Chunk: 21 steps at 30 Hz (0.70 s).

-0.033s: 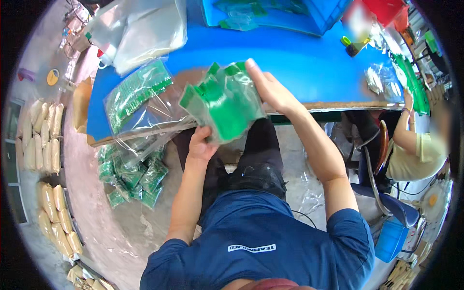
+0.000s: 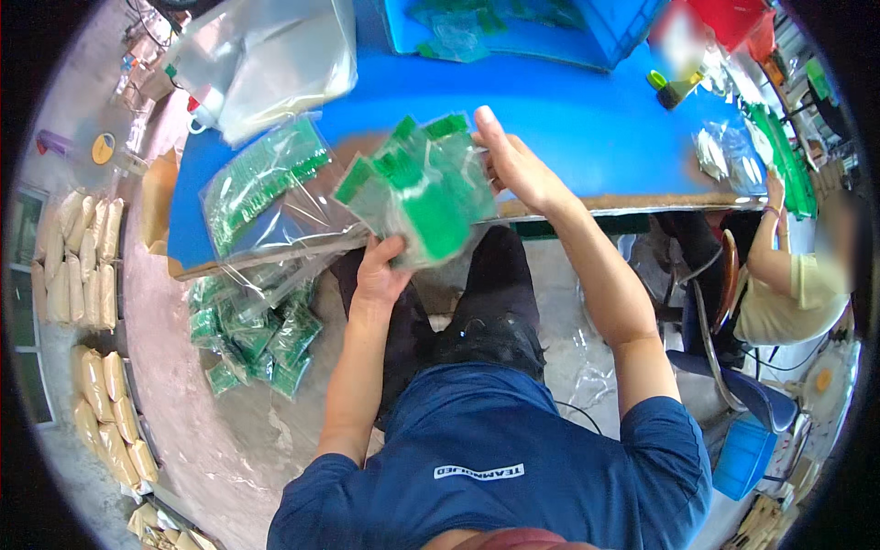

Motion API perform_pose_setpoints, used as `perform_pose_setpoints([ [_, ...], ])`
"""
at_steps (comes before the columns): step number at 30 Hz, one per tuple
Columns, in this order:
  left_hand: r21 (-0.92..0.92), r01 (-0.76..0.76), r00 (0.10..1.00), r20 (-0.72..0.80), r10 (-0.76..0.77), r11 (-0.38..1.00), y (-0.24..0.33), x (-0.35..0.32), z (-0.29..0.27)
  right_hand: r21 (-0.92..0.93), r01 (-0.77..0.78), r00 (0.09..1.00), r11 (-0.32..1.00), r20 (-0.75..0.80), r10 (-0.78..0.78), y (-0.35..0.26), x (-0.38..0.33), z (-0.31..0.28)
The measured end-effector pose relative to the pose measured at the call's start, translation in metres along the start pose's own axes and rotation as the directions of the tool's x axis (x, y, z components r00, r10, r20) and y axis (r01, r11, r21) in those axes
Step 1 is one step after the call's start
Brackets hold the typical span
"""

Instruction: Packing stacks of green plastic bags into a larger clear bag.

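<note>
A loose bunch of flat clear plastic packets with green contents (image 2: 435, 215) is held over the near edge of the blue table (image 2: 577, 128). My left hand (image 2: 380, 273) is closed on the lower left of the bunch, thumb on top. At the bunch's upper right edge is my right hand (image 2: 521, 172), its thumb stretched up and apart from the fingers. Those fingers are partly hidden, and whether they touch the packets I cannot tell. To the left, a large clear bag (image 2: 266, 174) with rows of green packets lies across the table edge.
Filled green packets (image 2: 257, 335) are heaped below the table's left end. Empty clear bags (image 2: 289, 69) lie at the back left. A blue bin (image 2: 522, 41) stands at the back. On the right, another person (image 2: 788, 293) sits by a chair (image 2: 733, 376).
My right thumb and fingers have moved slightly apart at the packets' right edge. The bunch has shifted and fanned out a little in my left hand.
</note>
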<state>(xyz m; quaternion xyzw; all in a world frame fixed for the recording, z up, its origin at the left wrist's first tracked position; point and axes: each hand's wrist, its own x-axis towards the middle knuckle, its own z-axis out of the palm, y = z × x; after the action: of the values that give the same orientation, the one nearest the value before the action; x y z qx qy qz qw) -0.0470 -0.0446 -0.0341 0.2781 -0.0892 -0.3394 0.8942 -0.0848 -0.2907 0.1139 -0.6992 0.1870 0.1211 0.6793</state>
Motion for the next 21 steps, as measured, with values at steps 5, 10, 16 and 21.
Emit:
perform_pose_setpoints([
  [5,0.675,-0.335,0.941,0.210,0.264,0.657,0.051,0.061,0.028,-0.255,0.634,0.772,0.730,0.152,-0.618,0.021,0.023,0.007],
  [10,0.853,-0.326,0.944,0.313,0.101,0.408,0.042,0.078,0.030,-0.469,0.658,0.691,0.589,0.065,-0.720,0.086,0.065,0.017],
  [16,0.797,-0.316,0.947,0.294,0.127,0.515,0.040,0.079,0.018,-0.449,0.633,0.720,0.631,0.041,-0.693,0.078,0.061,0.025],
  [21,0.735,-0.433,0.899,0.305,0.315,0.522,0.045,0.080,0.024,-0.435,0.639,0.715,0.634,0.032,-0.698,0.075,0.065,0.027],
])
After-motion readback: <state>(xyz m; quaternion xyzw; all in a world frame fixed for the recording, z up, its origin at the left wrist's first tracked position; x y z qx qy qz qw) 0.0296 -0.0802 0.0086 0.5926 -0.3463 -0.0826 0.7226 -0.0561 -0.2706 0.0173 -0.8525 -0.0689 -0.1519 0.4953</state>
